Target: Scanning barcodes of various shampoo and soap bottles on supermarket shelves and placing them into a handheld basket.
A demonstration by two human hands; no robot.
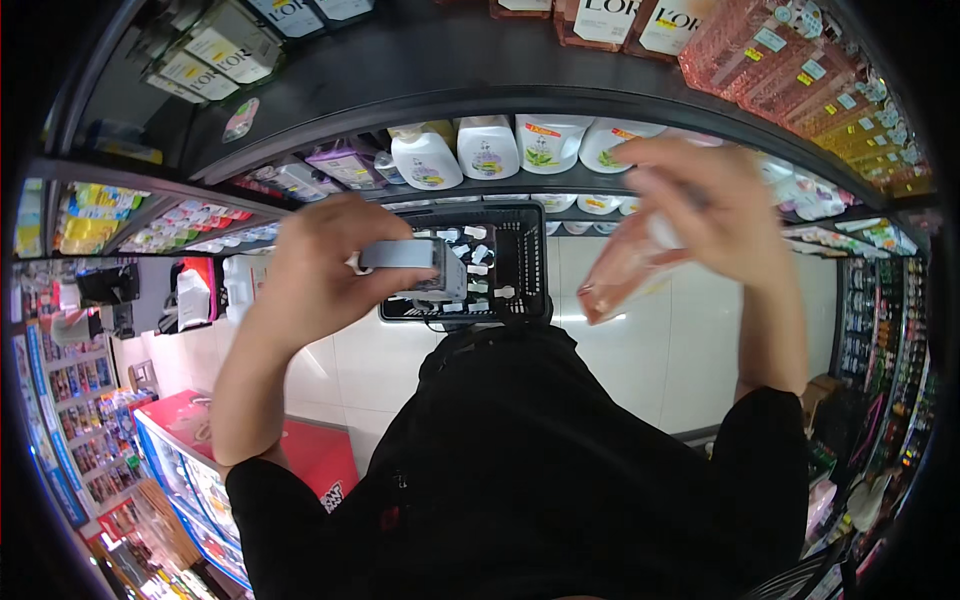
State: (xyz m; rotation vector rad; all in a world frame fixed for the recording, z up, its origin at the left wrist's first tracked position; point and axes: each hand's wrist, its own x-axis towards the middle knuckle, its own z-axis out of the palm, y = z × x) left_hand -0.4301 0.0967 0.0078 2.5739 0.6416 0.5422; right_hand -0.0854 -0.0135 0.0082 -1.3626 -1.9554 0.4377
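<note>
My left hand (319,270) grips a clear grey bottle (451,271) with a flat pale grey pump head (397,255), above the black plastic basket (534,259). In my right hand (709,199), blurred by motion, a pink transparent bottle (619,281) hangs tilted to the right of the basket; a white part shows near my fingers. Several dark bottles (480,255) with white pump heads stand inside the basket, partly hidden by my left hand and its bottle.
A dark shelf (420,71) crosses in front, bearing boxed bottles (217,64) and pink bottles (757,56). White bottles (487,146) line the shelf below. Pale floor tiles (660,337) lie beneath. A red-topped display case (176,420) stands left, stocked racks (881,322) right.
</note>
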